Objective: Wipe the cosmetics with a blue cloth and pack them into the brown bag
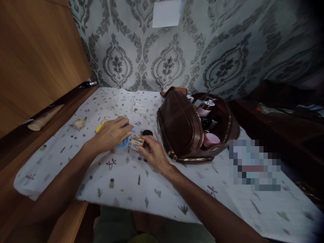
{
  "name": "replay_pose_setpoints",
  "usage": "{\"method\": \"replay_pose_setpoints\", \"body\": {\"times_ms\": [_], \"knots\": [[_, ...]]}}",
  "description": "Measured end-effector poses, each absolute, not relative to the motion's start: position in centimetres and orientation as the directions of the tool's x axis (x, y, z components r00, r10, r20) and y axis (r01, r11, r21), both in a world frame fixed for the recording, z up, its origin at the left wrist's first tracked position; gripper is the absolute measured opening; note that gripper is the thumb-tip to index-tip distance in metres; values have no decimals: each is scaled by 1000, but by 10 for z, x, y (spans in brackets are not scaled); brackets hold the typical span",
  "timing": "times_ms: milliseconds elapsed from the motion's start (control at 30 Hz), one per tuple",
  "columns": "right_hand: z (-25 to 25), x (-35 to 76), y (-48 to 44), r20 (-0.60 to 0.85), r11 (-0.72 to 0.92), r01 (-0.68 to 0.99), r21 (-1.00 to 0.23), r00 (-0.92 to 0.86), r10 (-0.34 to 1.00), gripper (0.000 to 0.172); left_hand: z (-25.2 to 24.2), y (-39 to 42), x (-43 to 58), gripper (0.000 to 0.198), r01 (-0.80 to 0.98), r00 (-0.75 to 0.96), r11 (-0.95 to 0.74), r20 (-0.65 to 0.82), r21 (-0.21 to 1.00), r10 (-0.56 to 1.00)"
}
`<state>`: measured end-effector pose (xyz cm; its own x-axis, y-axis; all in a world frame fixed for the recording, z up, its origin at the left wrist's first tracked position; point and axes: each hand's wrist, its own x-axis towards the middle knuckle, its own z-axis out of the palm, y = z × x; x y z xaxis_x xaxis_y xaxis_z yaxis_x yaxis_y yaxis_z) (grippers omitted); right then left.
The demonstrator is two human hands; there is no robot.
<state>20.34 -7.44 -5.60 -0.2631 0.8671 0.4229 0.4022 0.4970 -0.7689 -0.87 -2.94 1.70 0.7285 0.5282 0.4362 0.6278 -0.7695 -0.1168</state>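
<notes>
My right hand [157, 154] grips a small clear bottle [136, 142] with a gold-brown tint, held sideways above the table cover. A blue cloth [124, 143] is bunched in my left hand [112, 133] and pressed to the near end of that bottle. Just behind my right fingers is a black round object [147, 132]. A yellow item [99, 127] shows partly behind my left hand, its kind hidden. Farther left, a small pale-yellow bottle [78, 124] lies on the cover.
An open brown zip bag [179, 125] holds cosmetics, among them a pink round container [212, 139]. Along the left ledge are a beige tube [45, 118] and a black item with a silvery end [88, 84]. A pixelated object [254, 167] lies right. Patterned curtain [167, 60] hangs behind.
</notes>
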Motion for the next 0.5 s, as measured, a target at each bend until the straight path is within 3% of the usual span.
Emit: {"method": "replay_pose_setpoints", "body": {"times_ms": [233,500], "knots": [[-53,205,-76,477,535,430,-727,-245,844,26,9,-23,-13,42,679,643,-723,374,125,669],[-55,203,-77,438,472,398,-786,-180,881,25,13,-23,-14,33,760,513,-604,348,241,785]]}}
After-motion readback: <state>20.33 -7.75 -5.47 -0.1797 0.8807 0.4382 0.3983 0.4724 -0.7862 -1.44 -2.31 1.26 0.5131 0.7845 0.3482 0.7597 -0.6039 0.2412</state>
